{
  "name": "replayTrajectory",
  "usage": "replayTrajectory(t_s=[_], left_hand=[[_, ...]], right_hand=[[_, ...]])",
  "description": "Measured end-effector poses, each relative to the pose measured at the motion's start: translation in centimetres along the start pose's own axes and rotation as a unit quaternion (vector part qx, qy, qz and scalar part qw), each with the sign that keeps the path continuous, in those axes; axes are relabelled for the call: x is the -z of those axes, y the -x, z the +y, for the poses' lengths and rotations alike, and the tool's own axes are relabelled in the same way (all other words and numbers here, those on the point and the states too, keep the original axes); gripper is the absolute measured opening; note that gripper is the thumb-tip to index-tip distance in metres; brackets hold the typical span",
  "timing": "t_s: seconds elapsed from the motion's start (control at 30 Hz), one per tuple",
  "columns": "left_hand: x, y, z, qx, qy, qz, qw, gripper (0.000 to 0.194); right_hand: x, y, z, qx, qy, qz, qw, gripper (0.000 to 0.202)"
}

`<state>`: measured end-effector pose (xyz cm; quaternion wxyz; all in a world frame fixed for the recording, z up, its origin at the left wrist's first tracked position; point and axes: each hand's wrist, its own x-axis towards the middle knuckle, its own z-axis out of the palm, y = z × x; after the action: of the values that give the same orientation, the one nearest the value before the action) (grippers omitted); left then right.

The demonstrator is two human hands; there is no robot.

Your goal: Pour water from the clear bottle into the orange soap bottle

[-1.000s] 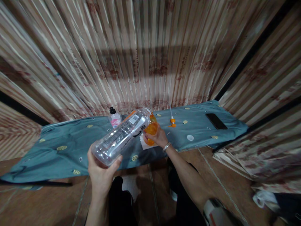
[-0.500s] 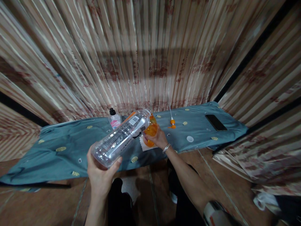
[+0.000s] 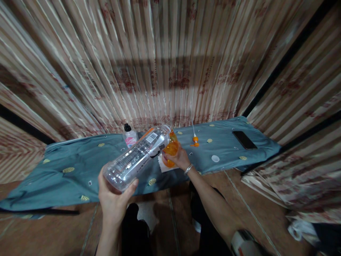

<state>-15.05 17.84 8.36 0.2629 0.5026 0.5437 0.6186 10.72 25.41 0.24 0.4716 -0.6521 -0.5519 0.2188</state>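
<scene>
Left hand, fingers grasping base of tilted clear bottle, mouth at orange bottle's neck, right hand, fingers wrapped around orange bottle, white paper beneath on cloth-covered bench.

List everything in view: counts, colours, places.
Curtains: several, beige, behind
Bars: several, black, sides
Floor: 1, brown, below
Cloth: 1, teal, centre
Big bottle: 1, clear, above cloth
Orange bottle: 1, orange, centre
Sheet: 1, white, by orange bottle
Small bottle: 1, clear and pink, left
Pump: 1, orange, right of centre
Disc: 1, white, right
Phone: 1, black, far right
Bundle: 1, white, lower right
Bracelet: 1, silver, right wrist
Legs: 2, black, bottom
Left hand: 1, bare, on big bottle
Right hand: 1, bare, on orange bottle
</scene>
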Motion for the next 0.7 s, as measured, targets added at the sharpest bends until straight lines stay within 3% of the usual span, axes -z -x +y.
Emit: replayTrajectory(t_s=[0.7], left_hand=[[-0.09,-0.02,-0.02,0.002,0.005,0.004,1.0,0.097]], right_hand=[[0.34,0.09,-0.83,-0.034,-0.013,-0.014,0.999,0.07]])
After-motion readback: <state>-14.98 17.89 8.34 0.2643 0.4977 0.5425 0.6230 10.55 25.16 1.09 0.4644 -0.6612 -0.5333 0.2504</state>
